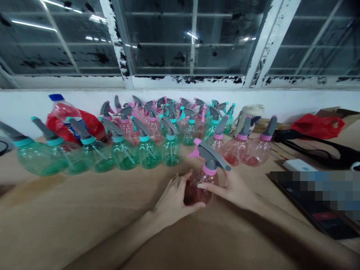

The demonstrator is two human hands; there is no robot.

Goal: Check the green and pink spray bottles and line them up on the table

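Note:
A pink see-through spray bottle (203,189) with a grey and pink trigger head stands upright before me, tilted slightly. My left hand (177,197) cups its lower left side, thumb across the front. Around its upper right side curls my right hand (233,189), thumb on the front of the body and the other fingers partly hidden behind. Just behind stand several pink spray bottles (255,152). To the left, a row of green spray bottles (149,152) with grey and turquoise heads runs across the table.
Many more spray bottles (154,127) crowd against the wall. A blue-capped plastic bottle (66,110) and red bag (95,123) sit at left. On the right are a beige container (250,112), a red bag (317,125), black straps (323,150) and a dark tablet-like device (312,213).

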